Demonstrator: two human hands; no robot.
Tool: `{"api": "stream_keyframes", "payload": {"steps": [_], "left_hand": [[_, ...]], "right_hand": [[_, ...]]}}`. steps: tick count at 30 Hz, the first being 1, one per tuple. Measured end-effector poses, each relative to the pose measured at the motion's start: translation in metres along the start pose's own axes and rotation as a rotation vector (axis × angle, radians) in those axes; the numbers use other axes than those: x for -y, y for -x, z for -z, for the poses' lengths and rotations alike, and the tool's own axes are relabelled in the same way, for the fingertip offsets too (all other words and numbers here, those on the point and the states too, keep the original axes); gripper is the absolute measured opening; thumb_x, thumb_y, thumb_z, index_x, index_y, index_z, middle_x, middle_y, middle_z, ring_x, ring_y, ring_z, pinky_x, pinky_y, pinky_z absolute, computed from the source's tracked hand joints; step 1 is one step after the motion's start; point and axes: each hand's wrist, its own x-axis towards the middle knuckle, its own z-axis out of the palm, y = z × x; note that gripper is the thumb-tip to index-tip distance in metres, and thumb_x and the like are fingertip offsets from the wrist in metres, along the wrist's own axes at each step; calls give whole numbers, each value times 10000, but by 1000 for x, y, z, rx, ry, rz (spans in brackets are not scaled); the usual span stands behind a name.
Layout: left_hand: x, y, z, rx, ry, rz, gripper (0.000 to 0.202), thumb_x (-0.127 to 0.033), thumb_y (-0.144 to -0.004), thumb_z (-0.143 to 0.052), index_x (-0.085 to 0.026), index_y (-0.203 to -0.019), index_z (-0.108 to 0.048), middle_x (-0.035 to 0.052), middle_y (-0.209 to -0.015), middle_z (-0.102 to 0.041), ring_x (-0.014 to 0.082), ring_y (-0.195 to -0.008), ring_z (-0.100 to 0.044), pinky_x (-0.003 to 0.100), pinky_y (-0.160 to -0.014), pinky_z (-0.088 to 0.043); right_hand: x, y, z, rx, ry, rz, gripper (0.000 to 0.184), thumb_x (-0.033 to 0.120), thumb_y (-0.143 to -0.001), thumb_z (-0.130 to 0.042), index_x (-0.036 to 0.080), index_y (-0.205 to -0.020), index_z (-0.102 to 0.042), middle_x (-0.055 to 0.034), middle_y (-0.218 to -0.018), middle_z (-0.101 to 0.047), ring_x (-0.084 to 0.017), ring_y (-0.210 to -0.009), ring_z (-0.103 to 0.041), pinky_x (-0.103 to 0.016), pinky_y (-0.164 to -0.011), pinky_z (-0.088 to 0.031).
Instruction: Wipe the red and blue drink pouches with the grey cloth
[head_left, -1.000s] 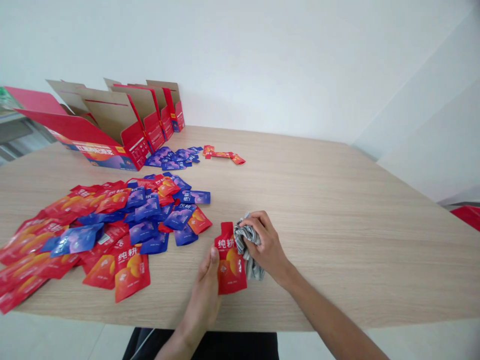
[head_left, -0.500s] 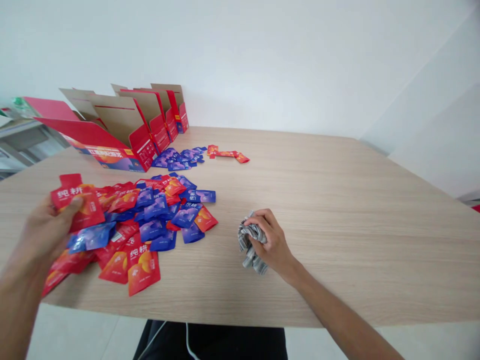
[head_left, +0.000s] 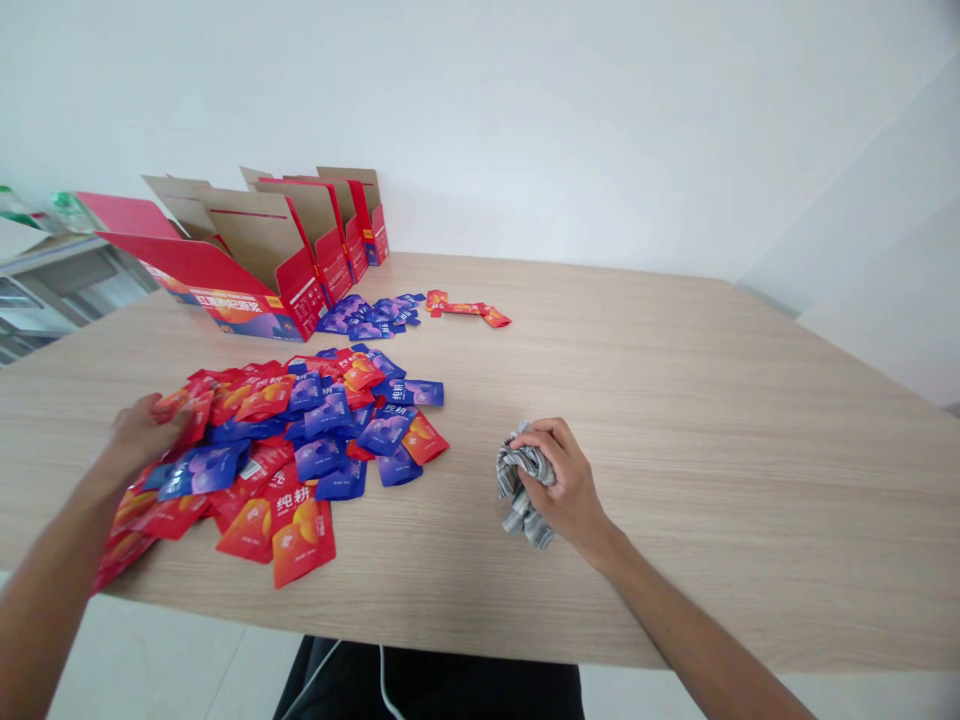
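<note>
At the left edge of a pile of red and blue pouches, my left hand (head_left: 141, 437) grips a red pouch (head_left: 196, 415) between thumb and fingers, low against the heap. Its fingertips are partly hidden. The pile mixes red pouches (head_left: 304, 528) with orange fruit pictures and blue pouches (head_left: 325, 411), overlapping one another. To the right of the pile, my right hand (head_left: 564, 482) is closed around a crumpled grey striped cloth (head_left: 526, 515), which rests on the table.
Several open red cardboard boxes (head_left: 300, 300) stand in a row at the back left of the wooden table (head_left: 675, 420). Beside them lie small blue pouches (head_left: 375, 318) and a few red ones (head_left: 465, 308). A white cable (head_left: 384, 685) hangs below the front edge.
My left hand has lowered the red pouch from above the pile onto its left side. The right hand keeps its hold on the cloth. The view has shifted slightly left.
</note>
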Motion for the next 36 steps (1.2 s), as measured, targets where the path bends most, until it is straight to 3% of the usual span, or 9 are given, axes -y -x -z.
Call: {"api": "stream_keyframes", "payload": {"steps": [5, 9, 12, 15, 18, 21, 26, 30, 36], "left_hand": [[12, -5, 9, 39, -256, -151, 314, -64, -738, -807, -189, -830, -535, -94, -686, -479, 251, -1301, -600, 439, -1168, -404], [14, -12, 15, 30, -319, -232, 220, -117, -822, -705, -201, -976, -573, -79, -740, -552, 224, -1128, -673, 433, -1080, -487], [8, -18, 12, 6, -378, -310, 192, -210, -898, -588, -174, -1087, -589, 27, -996, -705, 257, -1113, -668, 476, -1029, -514], [-7, -7, -9, 57, -398, -488, 359, -238, -936, -462, -139, -1263, -570, 130, -1305, -683, 262, -1177, -637, 476, -1066, -486], [-28, 31, -59, 281, -410, -766, 390, -232, -918, -475, -139, -1271, -612, 104, -1291, -703, 218, -1136, -656, 390, -1057, -498], [-42, 88, -130, 566, -412, -1030, 291, -281, -958, -483, -188, -1141, -689, 65, -1206, -746, 204, -1114, -680, 361, -1051, -508], [-36, 180, -244, 834, -442, -1299, 334, -82, -891, -526, -188, -1147, -711, 71, -1132, -756, 193, -1118, -680, 345, -1056, -513], [-40, 208, -302, 830, -506, -1379, 333, -111, -926, -594, -184, -1237, -687, 99, -1249, -707, 241, -1215, -632, 440, -1087, -500], [-92, 184, -369, 585, -623, -1317, 442, -372, -967, -668, -190, -1364, -602, 132, -1425, -595, 299, -1235, -620, 545, -1012, -543]], "right_hand": [[0, -1, 0, -13, -11, -1, 228, 124, -891, -592, 261, -1062, -653, -45, -1028, -561, -224, -949, -615, -387, -818, -589], [1, -2, 1, -24, -11, -1, 239, 117, -887, -587, 260, -1065, -656, -45, -1025, -559, -222, -953, -615, -385, -833, -589], [0, -2, 2, -17, -11, -5, 228, 125, -892, -586, 257, -1066, -651, -48, -1031, -558, -223, -960, -615, -384, -840, -587], [-2, -1, 1, -2, -17, -13, 199, 147, -913, -598, 259, -1070, -647, -50, -1042, -559, -223, -971, -617, -374, -845, -584], [-3, 2, -2, 19, -29, -9, 207, 147, -916, -600, 263, -1082, -643, -51, -1054, -557, -225, -976, -620, -375, -857, -583], [-4, 3, -4, 35, -40, 8, 217, 143, -916, -597, 261, -1094, -639, -57, -1059, -555, -226, -962, -622, -374, -857, -581], [-1, 0, -2, 31, -61, 47, 225, 131, -903, -609, 249, -1093, -639, -64, -1055, -556, -230, -972, -613, -359, -863, -567], [2, -3, 3, 9, -73, 53, 260, 105, -875, -603, 242, -1094, -637, -66, -1060, -553, -228, -960, -610, -358, -859, -556], [-3, -8, 7, -22, -24, 60, 283, 87, -858, -585, 235, -1092, -641, -74, -1058, -561, -229, -971, -605, -360, -869, -555]]}}
